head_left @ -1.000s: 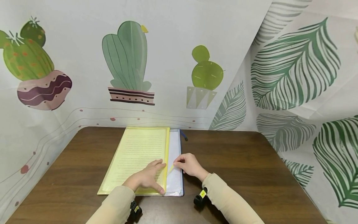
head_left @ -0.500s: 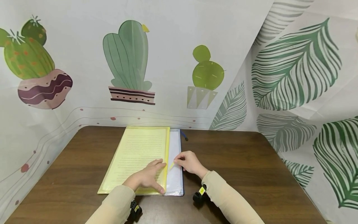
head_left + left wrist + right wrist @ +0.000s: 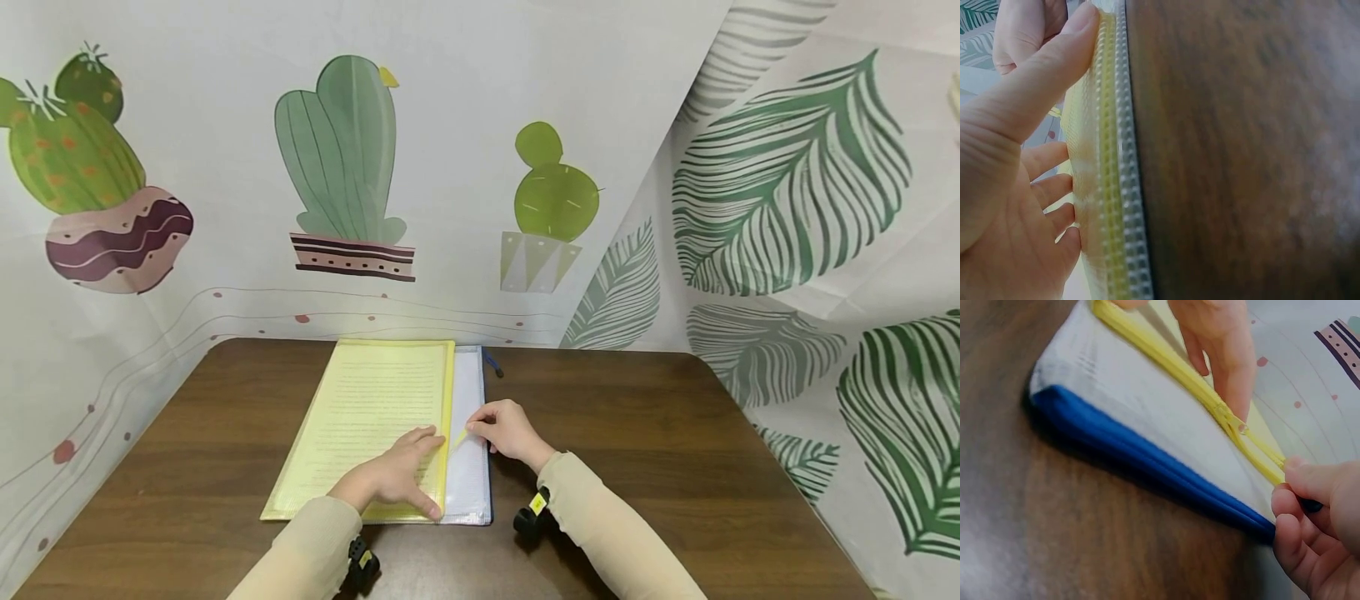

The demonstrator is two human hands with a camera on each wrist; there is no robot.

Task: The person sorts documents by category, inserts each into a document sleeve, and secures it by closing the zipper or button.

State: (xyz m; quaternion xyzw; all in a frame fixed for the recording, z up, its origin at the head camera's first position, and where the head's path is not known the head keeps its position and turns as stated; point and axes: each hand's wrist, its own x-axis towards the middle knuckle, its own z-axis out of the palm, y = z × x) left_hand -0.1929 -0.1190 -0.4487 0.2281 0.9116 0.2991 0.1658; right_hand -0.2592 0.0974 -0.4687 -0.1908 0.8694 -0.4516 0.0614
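A translucent yellow zipper pouch (image 3: 375,400) with a printed sheet inside lies on top of a white, blue-edged zipper pouch (image 3: 468,483). My left hand (image 3: 396,473) rests on the yellow pouch near its right edge, fingers straight and thumb spread toward the near corner. With thumb and fingertips, my right hand (image 3: 508,432) pinches the yellow pull strap (image 3: 459,439) just right of that edge. The right wrist view shows the yellow zipper (image 3: 1166,359) and its slider (image 3: 1230,417), from which the strap runs to the right hand's fingertips (image 3: 1297,478).
Both pouches lie on a brown wooden table (image 3: 637,467), reaching its far edge. A dark blue pull cord (image 3: 492,363) sticks out at the white pouch's far right corner. Behind the table hangs a cloth (image 3: 457,167) printed with cacti and leaves.
My right hand has moved slightly away from me along the yellow pouch's right edge, still pinching the pull strap. The left hand and both pouches have stayed in place.
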